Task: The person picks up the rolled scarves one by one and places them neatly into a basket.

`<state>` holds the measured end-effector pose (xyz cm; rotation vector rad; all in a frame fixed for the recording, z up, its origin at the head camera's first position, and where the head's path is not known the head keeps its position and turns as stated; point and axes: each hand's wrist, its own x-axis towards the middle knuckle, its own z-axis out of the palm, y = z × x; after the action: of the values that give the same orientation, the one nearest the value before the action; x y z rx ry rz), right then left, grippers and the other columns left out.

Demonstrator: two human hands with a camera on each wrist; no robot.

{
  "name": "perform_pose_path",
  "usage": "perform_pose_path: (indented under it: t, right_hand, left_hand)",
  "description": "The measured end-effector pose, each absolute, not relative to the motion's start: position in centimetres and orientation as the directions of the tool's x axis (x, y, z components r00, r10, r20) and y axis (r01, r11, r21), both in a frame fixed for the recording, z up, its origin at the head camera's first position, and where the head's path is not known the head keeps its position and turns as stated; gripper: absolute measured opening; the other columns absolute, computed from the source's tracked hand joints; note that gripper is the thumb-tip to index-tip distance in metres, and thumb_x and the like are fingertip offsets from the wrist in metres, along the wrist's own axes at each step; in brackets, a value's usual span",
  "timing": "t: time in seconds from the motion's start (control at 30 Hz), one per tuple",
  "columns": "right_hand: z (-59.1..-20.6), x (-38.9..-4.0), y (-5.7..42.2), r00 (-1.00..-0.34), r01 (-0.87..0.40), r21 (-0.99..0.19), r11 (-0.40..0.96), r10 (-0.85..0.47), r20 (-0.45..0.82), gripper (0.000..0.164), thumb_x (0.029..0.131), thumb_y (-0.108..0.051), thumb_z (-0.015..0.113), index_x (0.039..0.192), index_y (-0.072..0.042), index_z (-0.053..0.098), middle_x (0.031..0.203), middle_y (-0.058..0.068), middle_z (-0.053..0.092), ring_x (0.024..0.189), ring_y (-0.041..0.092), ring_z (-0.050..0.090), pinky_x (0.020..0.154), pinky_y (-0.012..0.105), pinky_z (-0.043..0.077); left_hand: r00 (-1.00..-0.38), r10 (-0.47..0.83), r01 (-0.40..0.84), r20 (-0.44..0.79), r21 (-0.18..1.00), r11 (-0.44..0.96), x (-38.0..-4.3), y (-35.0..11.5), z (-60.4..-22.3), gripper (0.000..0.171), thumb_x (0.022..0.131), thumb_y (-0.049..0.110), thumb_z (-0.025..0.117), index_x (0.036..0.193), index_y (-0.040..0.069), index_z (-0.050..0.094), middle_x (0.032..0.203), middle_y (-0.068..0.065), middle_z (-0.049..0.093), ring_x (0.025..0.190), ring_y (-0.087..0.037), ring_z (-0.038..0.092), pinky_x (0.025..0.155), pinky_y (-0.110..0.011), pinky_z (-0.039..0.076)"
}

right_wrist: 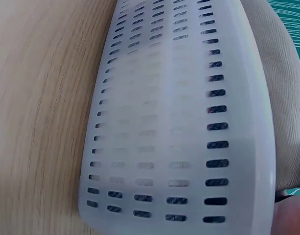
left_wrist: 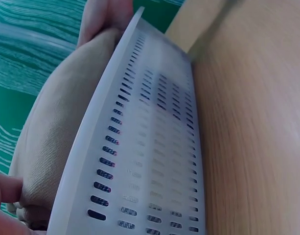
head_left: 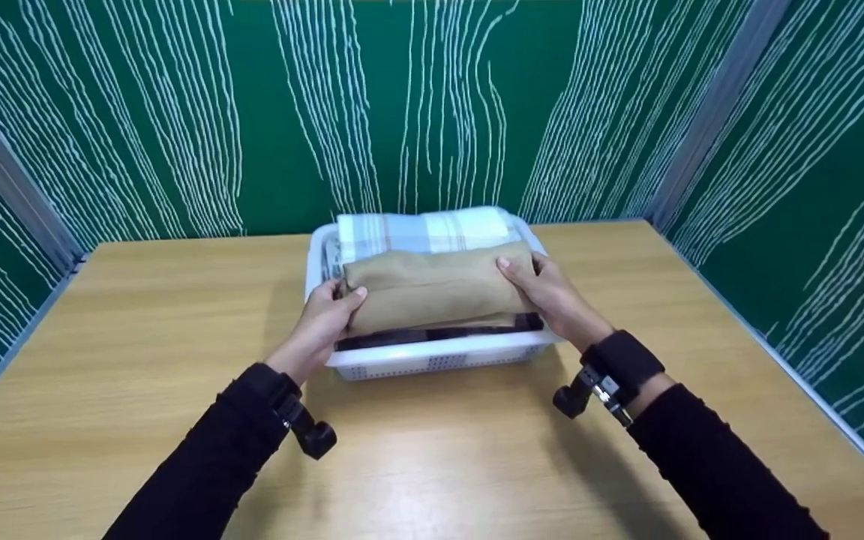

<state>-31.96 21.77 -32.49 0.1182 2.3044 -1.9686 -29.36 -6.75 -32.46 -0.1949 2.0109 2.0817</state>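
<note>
A folded tan cloth (head_left: 439, 292) spans the white plastic basket (head_left: 439, 354), held at both ends. My left hand (head_left: 327, 315) grips its left end, thumb on top. At the right end, my right hand (head_left: 548, 292) pinches the cloth with the thumb on its upper face. Behind it in the basket lies a folded white and blue plaid cloth (head_left: 432, 231). Dark fabric (head_left: 529, 322) shows below the tan cloth's front edge. Both wrist views show the slotted basket wall (left_wrist: 140, 122) with the tan cloth bulging above the rim; the fingers are mostly out of frame there.
The basket stands on a wooden table (head_left: 177, 322) near its far edge. Green panels with white streaks (head_left: 289, 112) rise behind and at the sides, joined by grey posts (head_left: 717, 112). Dark straps with small cameras (head_left: 619, 367) sit on both wrists.
</note>
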Motion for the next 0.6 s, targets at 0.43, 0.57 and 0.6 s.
perform_pose_path:
  t: [0.43, 0.57, 0.6]
  right_hand:
    - [-32.2, -31.5, 21.4, -0.998, 0.066, -0.993, 0.102, 0.007, -0.065, 0.070, 0.080, -0.043, 0.058, 0.128, -0.003, 0.027, 0.109, 0.011, 0.045, 0.094, 0.019, 0.050, 0.083, 0.030, 0.039]
    - [-32.2, -30.8, 21.8, -0.993, 0.112, -0.993, 0.023, -0.033, -0.113, 0.072, 0.082, -0.042, 0.056, 0.132, -0.003, 0.020, 0.119, 0.014, 0.040, 0.105, 0.023, 0.046, 0.091, 0.033, 0.036]
    - [-32.2, -30.6, 21.9, -0.990, 0.133, -0.991, 0.017, -0.036, -0.134, 0.074, 0.083, -0.042, 0.055, 0.134, -0.004, 0.018, 0.122, 0.014, 0.038, 0.108, 0.023, 0.044, 0.093, 0.033, 0.035]
  left_hand:
    - [-0.979, 0.043, -0.195, -0.200, 0.974, 0.112, -29.1, -6.4, -31.9, 0.048, 0.093, 0.019, 0.042, 0.134, 0.002, 0.024, 0.137, -0.014, 0.027, 0.121, -0.024, 0.032, 0.099, -0.037, 0.028]
    - [-0.984, 0.047, -0.166, -0.173, 0.978, 0.128, -28.4, -6.6, -32.3, 0.055, 0.092, 0.022, 0.043, 0.137, 0.003, 0.017, 0.142, -0.015, 0.017, 0.126, -0.028, 0.026, 0.098, -0.039, 0.030]
    - [-0.983, 0.047, -0.172, -0.179, 0.977, 0.123, -28.2, -6.7, -32.3, 0.056, 0.092, 0.022, 0.043, 0.138, 0.003, 0.016, 0.142, -0.015, 0.016, 0.125, -0.029, 0.027, 0.095, -0.039, 0.034]
